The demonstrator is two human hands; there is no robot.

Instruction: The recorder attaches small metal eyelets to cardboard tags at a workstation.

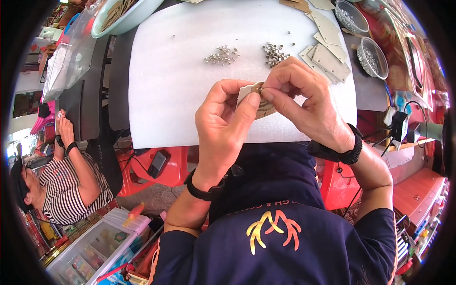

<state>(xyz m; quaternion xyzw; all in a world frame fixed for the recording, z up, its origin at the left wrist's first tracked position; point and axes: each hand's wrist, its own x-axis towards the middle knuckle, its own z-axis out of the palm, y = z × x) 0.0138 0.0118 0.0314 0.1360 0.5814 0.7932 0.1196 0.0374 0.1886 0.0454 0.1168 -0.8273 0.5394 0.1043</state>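
The card point(264, 111) is above the near part of the white worktop point(171, 104), tilted in front of the wearer; both hands are on it. Left hand point(228, 116): thumb flat on the printed face, fingers folded behind; the grip is closed and holds the card by its left side. Right hand point(311, 102): thumb and forefinger nearly together on the upper right corner; whether they also grip a small fitting cannot be told.

Handling — judged by appearance: the card is light, thin and fairly stiff; it is likely to crease at corners and holes if bent, but unlikely to slip from dry fingers. Take hold by the flat faces near one edge; leave the corner under work free; support the back with the fingers.

Beyond the hands lie a silver pile point(221, 56) and, to its right, a darker pile point(274, 55) of small metal parts; these look hard and prone to roll — lift singly, by fingertip. Spare cards point(332, 59) overlap at the right; a tub point(372, 58) of small parts stands beside them.
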